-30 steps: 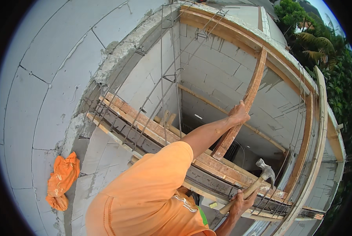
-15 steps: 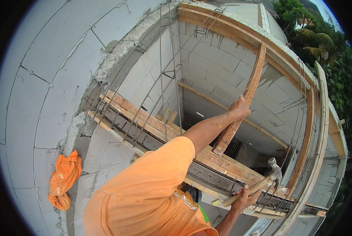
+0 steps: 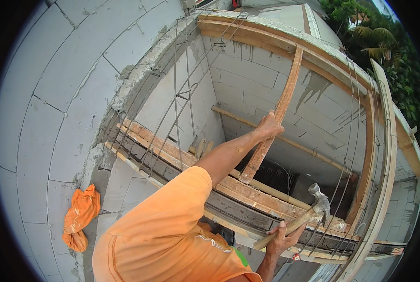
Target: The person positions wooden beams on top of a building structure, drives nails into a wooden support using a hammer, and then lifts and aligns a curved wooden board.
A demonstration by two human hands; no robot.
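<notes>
My left hand (image 3: 269, 126) is closed around a rough, reddish-brown wooden beam (image 3: 287, 94), with the arm stretched out over the opening. The beam's far end meets the timber along the far wall, and its near end lies at the edge of the near board (image 3: 247, 190). Lower down, my right hand (image 3: 283, 238) grips a claw hammer (image 3: 320, 203) by its wooden handle. The steel head points up and away, above the near formwork. Part of the grip is hidden behind the handle.
Thin steel rebar (image 3: 177, 94) rises at the left corner of the deep opening. A long pale plank (image 3: 389, 141) crosses the right side. An orange cloth (image 3: 81, 216) lies beside the block wall (image 3: 45, 136). A round pole (image 3: 308, 151) spans the pit, and trees stand beyond.
The view has shifted slightly, so the beam and my left hand appear further left. The hammer also appears a little further left and higher. Both hands keep their hold.
</notes>
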